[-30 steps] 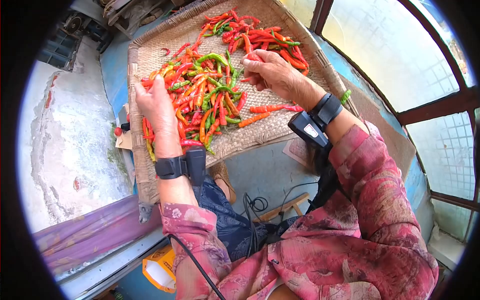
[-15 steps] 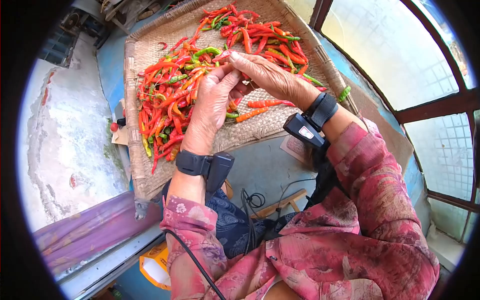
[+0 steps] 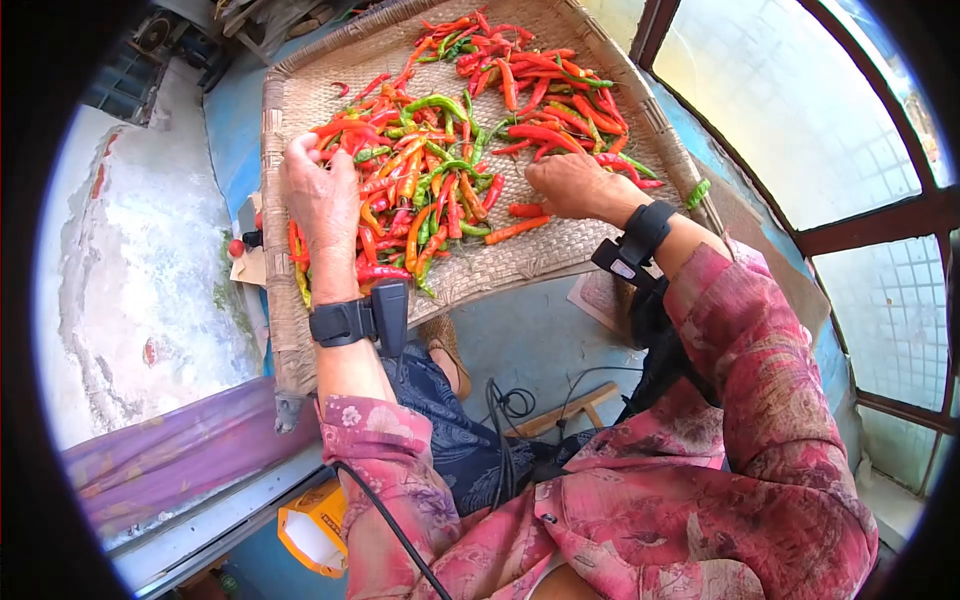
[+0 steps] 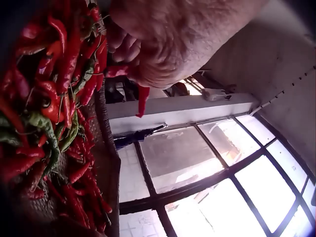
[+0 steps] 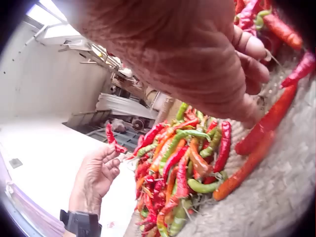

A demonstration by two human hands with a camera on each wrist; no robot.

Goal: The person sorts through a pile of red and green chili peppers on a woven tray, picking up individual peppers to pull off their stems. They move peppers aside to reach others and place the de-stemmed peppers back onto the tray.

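My left hand (image 3: 325, 195) is over the left side of the main pile of mixed chili peppers (image 3: 410, 185). Its fingertips pinch a red chili pepper (image 5: 113, 139), which also pokes out below the hand in the left wrist view. My right hand (image 3: 580, 187) is low over the woven tray (image 3: 490, 265), right of that pile, with its fingers loosely bent and apart from the thumb. Close by the thumb lie a red chili pepper (image 5: 271, 116) and an orange one (image 5: 244, 165). No pepper shows between the right fingers.
A second heap of mostly red chili peppers (image 3: 545, 85) lies at the tray's upper right. A green pepper (image 3: 698, 193) rests on the right rim. Framed windows (image 3: 790, 110) stand to the right, a whitewashed wall (image 3: 150, 270) to the left. Cables (image 3: 505, 400) hang below the tray.
Both hands met over the tray half a second ago and have since parted. The left moved back left with a red chili pepper; the right moved right and down towards the loose peppers.
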